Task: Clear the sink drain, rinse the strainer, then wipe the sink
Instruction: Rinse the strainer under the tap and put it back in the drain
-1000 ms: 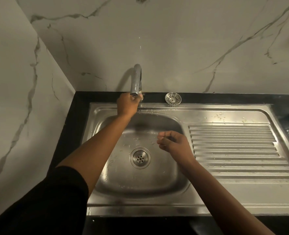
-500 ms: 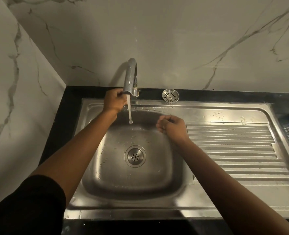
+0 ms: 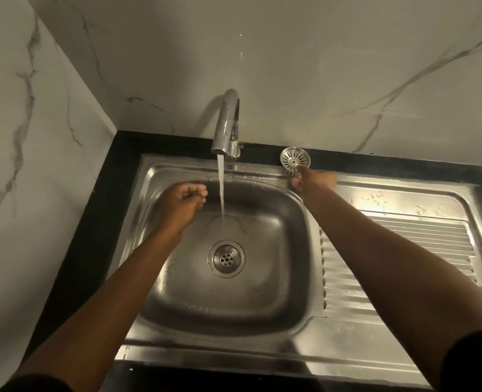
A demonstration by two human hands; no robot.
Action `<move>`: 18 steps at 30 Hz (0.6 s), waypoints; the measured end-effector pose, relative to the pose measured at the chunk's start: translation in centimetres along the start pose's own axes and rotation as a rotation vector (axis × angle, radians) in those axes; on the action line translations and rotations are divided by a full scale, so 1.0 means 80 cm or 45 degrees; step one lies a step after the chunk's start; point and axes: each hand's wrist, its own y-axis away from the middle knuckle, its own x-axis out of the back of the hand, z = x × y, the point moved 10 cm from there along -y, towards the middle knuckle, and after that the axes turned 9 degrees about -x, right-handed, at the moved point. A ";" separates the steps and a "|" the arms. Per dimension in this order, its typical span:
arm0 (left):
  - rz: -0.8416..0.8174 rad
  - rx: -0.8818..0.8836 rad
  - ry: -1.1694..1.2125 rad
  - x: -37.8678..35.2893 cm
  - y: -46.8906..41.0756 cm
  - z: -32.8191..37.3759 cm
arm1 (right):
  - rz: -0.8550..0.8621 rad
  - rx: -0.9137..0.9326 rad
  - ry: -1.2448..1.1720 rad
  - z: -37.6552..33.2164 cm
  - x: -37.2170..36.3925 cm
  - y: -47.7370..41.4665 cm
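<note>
The left hand hangs loosely curled and empty at ten o'clock from the drain, just beside the water stream falling from the tap. At one o'clock from the drain, the right hand reaches the strainer on the back ledge of the sink, fingertips touching its near edge; no firm pinch shows yet. A wet, partial grip could let it slip into the basin or behind the ledge. The strainer is round, shiny metal, slotted like spokes, lying tilted.
</note>
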 end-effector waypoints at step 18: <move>-0.020 0.054 0.172 -0.014 0.013 0.017 | -0.280 0.689 0.715 0.002 -0.076 0.144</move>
